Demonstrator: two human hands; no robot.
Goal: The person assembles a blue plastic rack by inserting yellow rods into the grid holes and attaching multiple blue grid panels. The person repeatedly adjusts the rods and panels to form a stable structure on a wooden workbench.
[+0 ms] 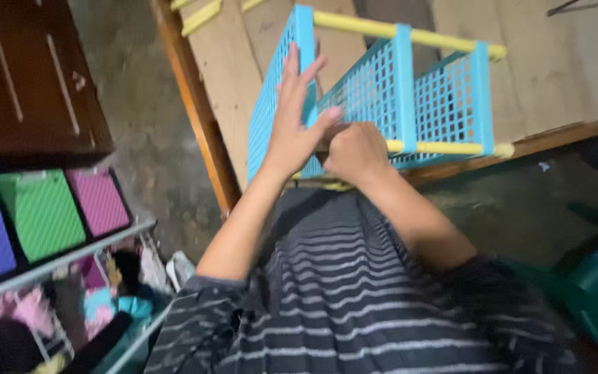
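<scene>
Your left hand (292, 131) lies flat, fingers spread, against the blue rack (382, 97). Your right hand (356, 151) is fisted around the near yellow rod (444, 147). The rack rests on the wooden boards (562, 62) ahead; the rod's long axis runs rightward from your fist.

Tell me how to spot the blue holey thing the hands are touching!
Look at the wooden boards at the top. On them lies a blue mesh rack joined by yellow rods, the left hand flat against it and the right hand gripping a rod. Nothing else nearby is blue lattice.
</scene>
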